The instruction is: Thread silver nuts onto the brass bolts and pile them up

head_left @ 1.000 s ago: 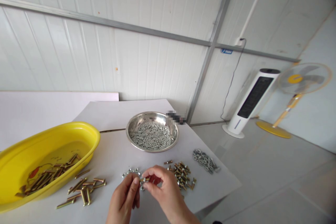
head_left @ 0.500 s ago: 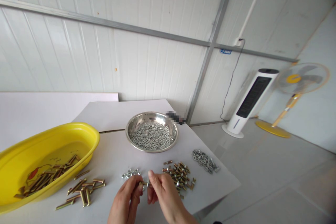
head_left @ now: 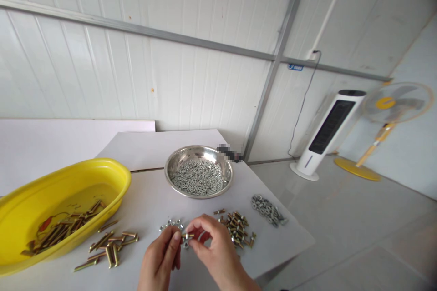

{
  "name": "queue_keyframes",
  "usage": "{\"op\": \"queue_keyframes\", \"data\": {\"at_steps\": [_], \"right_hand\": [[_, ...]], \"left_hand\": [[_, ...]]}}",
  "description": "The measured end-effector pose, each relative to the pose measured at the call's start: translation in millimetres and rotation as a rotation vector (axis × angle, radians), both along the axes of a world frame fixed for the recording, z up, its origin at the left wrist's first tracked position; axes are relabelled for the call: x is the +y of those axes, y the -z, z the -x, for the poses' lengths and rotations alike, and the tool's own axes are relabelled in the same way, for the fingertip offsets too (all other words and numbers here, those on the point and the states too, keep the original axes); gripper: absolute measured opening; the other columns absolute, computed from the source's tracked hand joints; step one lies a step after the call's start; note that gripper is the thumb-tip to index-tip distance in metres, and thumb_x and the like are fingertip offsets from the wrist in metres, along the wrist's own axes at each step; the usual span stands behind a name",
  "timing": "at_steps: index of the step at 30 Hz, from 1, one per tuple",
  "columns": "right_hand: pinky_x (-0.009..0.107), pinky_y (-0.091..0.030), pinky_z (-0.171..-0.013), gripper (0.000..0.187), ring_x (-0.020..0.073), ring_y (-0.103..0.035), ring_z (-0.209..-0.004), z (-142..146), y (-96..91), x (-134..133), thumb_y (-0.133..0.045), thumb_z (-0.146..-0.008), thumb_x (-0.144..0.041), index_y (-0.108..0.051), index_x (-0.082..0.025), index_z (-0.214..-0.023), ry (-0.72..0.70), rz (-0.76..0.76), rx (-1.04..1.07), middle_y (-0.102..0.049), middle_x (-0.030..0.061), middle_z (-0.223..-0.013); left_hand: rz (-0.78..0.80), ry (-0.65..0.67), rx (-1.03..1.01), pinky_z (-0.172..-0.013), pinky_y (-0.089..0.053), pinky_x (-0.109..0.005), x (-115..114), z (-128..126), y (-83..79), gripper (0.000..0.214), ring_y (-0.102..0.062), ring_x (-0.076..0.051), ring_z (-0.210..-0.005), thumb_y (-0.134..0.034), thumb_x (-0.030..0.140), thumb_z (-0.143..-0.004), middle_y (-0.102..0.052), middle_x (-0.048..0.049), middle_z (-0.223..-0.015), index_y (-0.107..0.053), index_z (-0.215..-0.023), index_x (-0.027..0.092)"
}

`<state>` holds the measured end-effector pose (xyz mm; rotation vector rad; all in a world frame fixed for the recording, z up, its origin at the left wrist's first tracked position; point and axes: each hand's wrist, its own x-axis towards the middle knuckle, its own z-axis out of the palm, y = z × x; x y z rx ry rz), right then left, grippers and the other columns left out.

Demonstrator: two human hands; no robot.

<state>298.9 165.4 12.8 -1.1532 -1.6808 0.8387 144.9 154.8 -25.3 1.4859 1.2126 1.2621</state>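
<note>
Head view. Left hand: grip together, thumb and finger clamped on a bolt, which lies roughly level across the gap between the hands. Right hand: fingertips around the nut on that bolt; the index tip looks to be in contact, but whether the thumb also presses cannot be told.

Step, as judged: running the nut along the thread. Technique: left grip firm and near the covered end, so the shank cannot spin; right fingertips on the nut's flats, short light turns, nut square to the axis. If it binds, back off and restart rather than force it; a tilted start would likely cross the thread. Both hands low over the surface is sensible, since a slip should then drop only a little way.

Around the grip: loose nuts just beyond the left fingers; bowl farther beyond; bolt pile just right, ring heap farther right; loose bolts left, tub past them.

Unclear: bolt's left end, under the left fingers; thread engagement, too small to read; near side of the bolt pile, behind the right hand; tub cut off at the frame edge; dark item by the bowl, pixelated.
</note>
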Motion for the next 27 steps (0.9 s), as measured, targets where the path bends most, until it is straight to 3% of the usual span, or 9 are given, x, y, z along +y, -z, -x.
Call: {"op": "queue_keyframes", "data": {"at_steps": [5,10,15,21,24,27], "right_hand": [[0.021,-0.049,-0.066,0.022,0.0155,-0.067,-0.072,-2.4,-3.7,-0.3,-0.066,-0.072,-0.001,-0.072,-0.019,-0.085,-0.016,0.031,0.018,-0.073,0.0004,-0.079],[0.023,-0.048,-0.067,0.008,0.0175,-0.066,-0.073,-4.1,-6.3,-4.7,-0.068,-0.085,-0.021,-0.071,-0.017,-0.090,-0.044,0.056,0.028,-0.072,0.0030,-0.079],[0.021,-0.044,-0.058,0.038,0.0137,-0.058,-0.059,-2.7,0.5,-5.9,-0.049,-0.098,-0.045,-0.063,-0.017,-0.077,-0.128,0.175,0.080,-0.060,-0.0005,-0.061],[0.021,-0.035,-0.044,0.069,0.0103,-0.046,-0.039,2.6,13.1,-4.6,-0.035,-0.094,-0.068,-0.049,-0.018,-0.049,-0.136,0.380,0.236,-0.047,-0.0018,-0.043],[0.021,-0.040,-0.047,0.070,0.0124,-0.053,-0.045,0.9,12.5,-3.8,-0.030,-0.097,-0.067,-0.060,-0.015,-0.059,-0.119,0.343,0.275,-0.055,0.0008,-0.048],[0.022,-0.046,-0.055,0.049,0.0159,-0.063,-0.062,-3.1,4.8,-3.4,-0.040,-0.098,-0.057,-0.067,-0.016,-0.089,-0.093,0.246,0.272,-0.066,0.0033,-0.069]], "left_hand": [[0.029,0.021,0.012,-0.052,-0.038,-0.021,0.3,0.5,0.3,0.042,-0.048,-0.014,-0.050,-0.045,0.049,-0.096,-0.051,0.0043,-0.049,-0.051,-0.066,0.021],[-0.058,0.011,0.044,-0.053,-0.040,-0.021,-2.5,0.2,-8.1,0.031,-0.051,-0.014,-0.053,-0.049,0.045,-0.096,-0.052,0.0044,-0.056,-0.058,-0.080,0.021],[-0.179,-0.022,0.063,-0.056,-0.044,-0.022,-7.6,-4.7,-11.0,0.022,-0.055,-0.014,-0.056,-0.053,0.041,-0.095,-0.058,0.0022,-0.066,-0.062,-0.090,0.022],[-0.193,0.004,0.075,-0.057,-0.045,-0.023,-10.0,-7.3,-9.3,0.022,-0.057,-0.015,-0.056,-0.052,0.040,-0.095,-0.062,0.0004,-0.069,-0.063,-0.094,0.022],[-0.147,0.011,0.077,-0.054,-0.043,-0.022,-8.2,-5.7,-9.2,0.023,-0.054,-0.014,-0.054,-0.050,0.040,-0.096,-0.059,0.0015,-0.064,-0.062,-0.090,0.021],[-0.095,0.010,0.052,-0.052,-0.041,-0.022,-5.1,-3.1,-8.2,0.027,-0.051,-0.015,-0.053,-0.049,0.043,-0.096,-0.056,0.0031,-0.058,-0.060,-0.086,0.021]]}}
